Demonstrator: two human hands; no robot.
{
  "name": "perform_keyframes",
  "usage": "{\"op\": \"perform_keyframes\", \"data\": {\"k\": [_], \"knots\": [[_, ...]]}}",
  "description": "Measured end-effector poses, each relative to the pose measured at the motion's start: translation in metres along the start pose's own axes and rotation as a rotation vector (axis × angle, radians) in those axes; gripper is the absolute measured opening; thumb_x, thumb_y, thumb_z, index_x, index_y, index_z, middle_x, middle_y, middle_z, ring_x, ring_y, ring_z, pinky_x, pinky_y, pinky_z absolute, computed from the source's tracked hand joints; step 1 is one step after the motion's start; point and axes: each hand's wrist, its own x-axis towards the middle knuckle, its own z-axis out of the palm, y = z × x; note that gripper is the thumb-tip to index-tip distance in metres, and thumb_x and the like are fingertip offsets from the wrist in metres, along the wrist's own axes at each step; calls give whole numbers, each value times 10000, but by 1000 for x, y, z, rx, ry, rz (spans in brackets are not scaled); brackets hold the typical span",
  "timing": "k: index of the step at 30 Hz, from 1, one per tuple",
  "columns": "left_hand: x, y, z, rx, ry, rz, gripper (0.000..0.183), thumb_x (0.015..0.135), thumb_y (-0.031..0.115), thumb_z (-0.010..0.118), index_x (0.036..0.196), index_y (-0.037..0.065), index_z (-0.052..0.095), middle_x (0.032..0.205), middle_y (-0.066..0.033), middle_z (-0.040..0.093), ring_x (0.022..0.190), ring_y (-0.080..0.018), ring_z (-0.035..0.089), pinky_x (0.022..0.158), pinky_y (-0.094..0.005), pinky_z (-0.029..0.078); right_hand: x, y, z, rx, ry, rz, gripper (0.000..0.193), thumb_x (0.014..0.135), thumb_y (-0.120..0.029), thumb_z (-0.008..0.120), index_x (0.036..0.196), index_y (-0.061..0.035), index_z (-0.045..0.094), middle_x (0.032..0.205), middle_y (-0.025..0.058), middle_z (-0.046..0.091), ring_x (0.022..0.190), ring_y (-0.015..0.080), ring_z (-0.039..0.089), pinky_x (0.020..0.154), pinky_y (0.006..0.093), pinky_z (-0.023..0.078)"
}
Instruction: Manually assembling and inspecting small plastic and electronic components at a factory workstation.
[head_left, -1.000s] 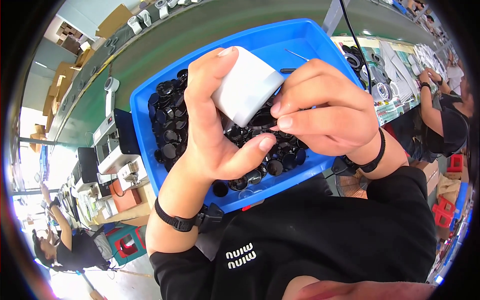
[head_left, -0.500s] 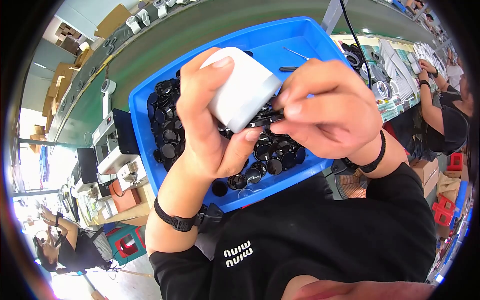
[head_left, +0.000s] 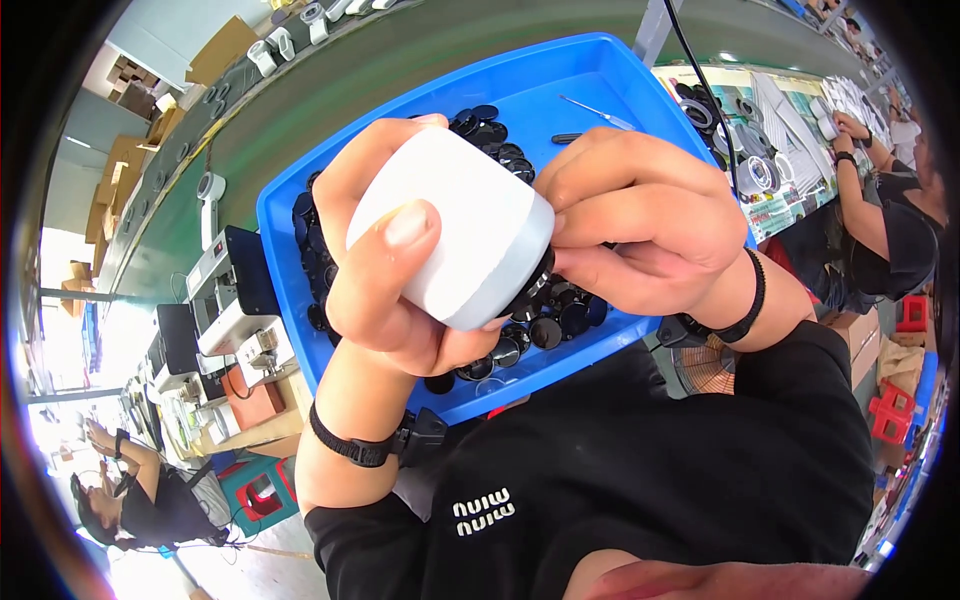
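My left hand is wrapped round a white, cup-shaped cylindrical housing with a pale grey band near one end. That end is turned toward my right hand. A black round part shows at the banded end, and the fingers of my right hand are pinched at its edge. The fingertips partly hide where the two pieces meet. Beneath both hands lie many glossy black discs, heaped in a blue plastic tray.
A thin screwdriver and a dark stick-like tool lie in the tray's far right part. Beyond runs a green conveyor belt. A co-worker handles parts at the right; another person sits at the left.
The white housing has tipped and shifted down and left, showing more of its closed end. The black part now sits against its banded end, mostly covered by it.
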Motion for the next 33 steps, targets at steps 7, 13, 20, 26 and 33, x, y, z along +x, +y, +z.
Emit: {"op": "perform_keyframes", "data": {"k": [7, 13, 20, 26, 33], "knots": [[2, 5, -2, -2, -1, 12, 759, 988, 414, 629, 1570, 201, 190, 1346, -422, 433, 833, -374, 712, 668, -429, 630, 0, -2, 5, 28, 21, -4, 237, 722, 51, 877, 913, 24, 739, 894, 132, 697, 747, 232, 686, 610, 303, 534], [0, 2, -1, -47, 27, 37, 740, 990, 406, 624, 1561, 197, 202, 1344, -420, 445, 865, -377, 707, 677, -427, 634, -1, -2, 5, 8, -8, 12, 304, 717, 29, 890, 972, 20, 723, 916, 116, 704, 771, 233, 685, 655, 317, 548], [4, 10, -1, -93, -70, -36, 709, 995, 426, 593, 1505, 29, 303, 1329, -335, 522, 1112, -362, 624, 941, -457, 512, -2, 9, 14, 272, 138, 145, 624, 829, -4, 769, 1389, 105, 517, 1335, 316, 592, 1202, 397, 650, 1015, 453, 526], [7, 26, 12, -663, 30, -586, 541, 1057, 283, 517, 1480, -15, 359, 1181, -176, 615, 909, -190, 629, 797, -332, 537, -5, 16, 15, 411, -11, 331, 597, 932, -64, 712, 1496, -6, 526, 1254, 155, 691, 1044, 212, 708, 845, 333, 594], [1, 23, 16, -764, 18, -1035, 817, 1024, 227, 574, 1642, 97, 57, 1336, -222, 535, 1010, -291, 691, 790, -392, 630, -8, 32, 20, 653, 154, 874, 478, 1016, -163, 677, 1453, -9, 565, 1145, 91, 719, 948, 162, 707, 761, 309, 593]]}}
